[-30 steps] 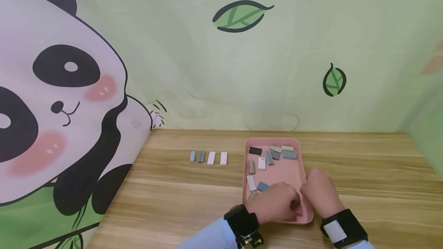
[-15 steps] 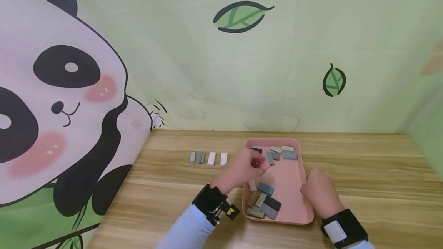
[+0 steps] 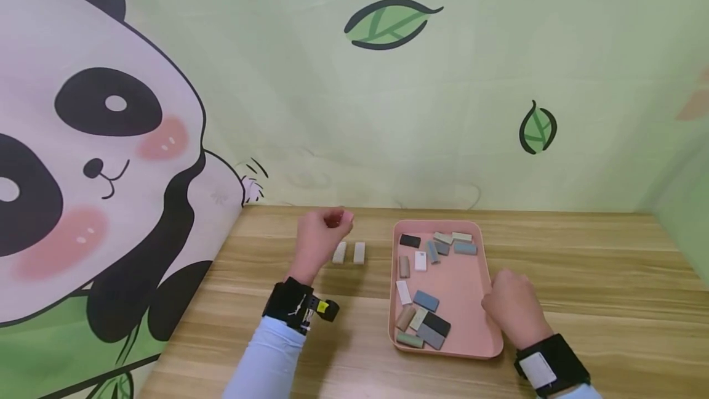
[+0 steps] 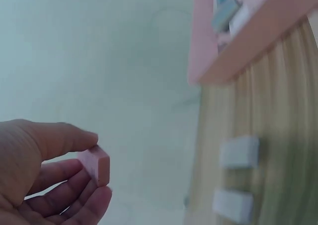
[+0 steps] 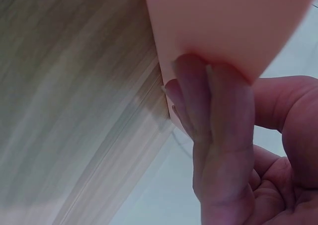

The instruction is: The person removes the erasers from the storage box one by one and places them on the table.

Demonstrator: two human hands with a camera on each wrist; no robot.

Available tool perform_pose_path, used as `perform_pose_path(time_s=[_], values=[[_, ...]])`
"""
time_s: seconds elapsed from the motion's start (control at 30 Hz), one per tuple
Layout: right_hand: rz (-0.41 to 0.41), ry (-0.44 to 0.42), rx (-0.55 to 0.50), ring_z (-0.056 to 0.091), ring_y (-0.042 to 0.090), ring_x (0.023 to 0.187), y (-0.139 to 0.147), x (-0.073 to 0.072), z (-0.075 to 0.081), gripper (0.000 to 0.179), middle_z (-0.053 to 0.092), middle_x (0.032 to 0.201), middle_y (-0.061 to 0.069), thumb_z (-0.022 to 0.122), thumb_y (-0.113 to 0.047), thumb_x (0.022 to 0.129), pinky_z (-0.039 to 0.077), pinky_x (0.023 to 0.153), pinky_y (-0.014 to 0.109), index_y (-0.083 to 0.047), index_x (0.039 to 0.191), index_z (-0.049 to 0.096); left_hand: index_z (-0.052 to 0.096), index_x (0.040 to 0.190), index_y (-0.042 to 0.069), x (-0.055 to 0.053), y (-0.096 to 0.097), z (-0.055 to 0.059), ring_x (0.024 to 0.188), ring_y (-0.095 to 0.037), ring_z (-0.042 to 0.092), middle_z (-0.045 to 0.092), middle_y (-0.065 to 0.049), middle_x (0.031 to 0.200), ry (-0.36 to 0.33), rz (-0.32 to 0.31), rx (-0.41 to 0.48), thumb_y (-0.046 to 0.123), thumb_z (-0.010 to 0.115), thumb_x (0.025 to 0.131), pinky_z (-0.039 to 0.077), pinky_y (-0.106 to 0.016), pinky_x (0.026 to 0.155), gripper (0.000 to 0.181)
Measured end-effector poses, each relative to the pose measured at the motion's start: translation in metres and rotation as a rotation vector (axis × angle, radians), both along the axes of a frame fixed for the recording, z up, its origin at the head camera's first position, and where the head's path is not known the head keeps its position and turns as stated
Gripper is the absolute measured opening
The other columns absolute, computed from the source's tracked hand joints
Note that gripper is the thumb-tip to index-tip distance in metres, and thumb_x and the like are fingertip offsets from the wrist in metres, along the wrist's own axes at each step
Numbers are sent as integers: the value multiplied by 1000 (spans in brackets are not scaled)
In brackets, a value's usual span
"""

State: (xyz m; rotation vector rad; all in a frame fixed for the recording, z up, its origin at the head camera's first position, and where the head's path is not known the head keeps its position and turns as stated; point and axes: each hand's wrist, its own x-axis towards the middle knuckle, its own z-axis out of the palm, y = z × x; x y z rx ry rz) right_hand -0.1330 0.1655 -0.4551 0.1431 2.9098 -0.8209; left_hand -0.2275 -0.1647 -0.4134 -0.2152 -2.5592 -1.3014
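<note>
Pink block (image 3: 346, 217): pinched between thumb and fingers of left hand (image 3: 317, 240), held above counter (image 3: 604, 270), near two white blocks (image 3: 359, 253), well left of pink tray (image 3: 468, 316) containing assorted small blocks (image 3: 426, 300). Right hand (image 3: 515, 305): fingertips (image 5: 191, 73) against outer wall of tray; cannot tell whether gripping or merely touching.

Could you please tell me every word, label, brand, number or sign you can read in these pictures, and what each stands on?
No text can be read in any view.
One white block in the tray: a small mark, too small to read.
Pink block in the left hand: no lettering shows.
</note>
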Motion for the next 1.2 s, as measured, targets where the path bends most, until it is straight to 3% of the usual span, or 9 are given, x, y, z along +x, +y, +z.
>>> perform_pose_path(time_s=[0.33,0.6,0.83,1.2], values=[[-11,-12,-18,48,16,48,1,0,1,11,46,57,4,57,-4,78,37,43,26,-4,67,56,69,96,10,-9,-58,-27,75,-12,58,63,0,83,-47,248,-41,35,70,81,47,-27,64,29],[-18,-20,-25,48,16,49,2,0,0,9,47,58,5,57,-4,78,37,43,27,-3,69,58,68,93,4,-14,-93,-52,75,-18,59,63,-6,83,-92,372,-37,30,70,82,47,-30,66,28],[-20,-22,-30,46,16,48,2,0,-1,14,44,56,4,57,-4,79,34,43,26,-6,65,56,67,93,4,-15,-99,-68,76,-20,56,62,-7,84,-156,423,-121,32,68,83,46,-31,65,30],[-20,-3,-16,45,15,46,2,0,-2,17,43,55,3,56,-4,78,32,42,25,-7,61,54,67,92,3,-16,-97,-75,72,-20,56,61,-7,82,-199,441,-151,31,69,82,46,-31,61,29]])
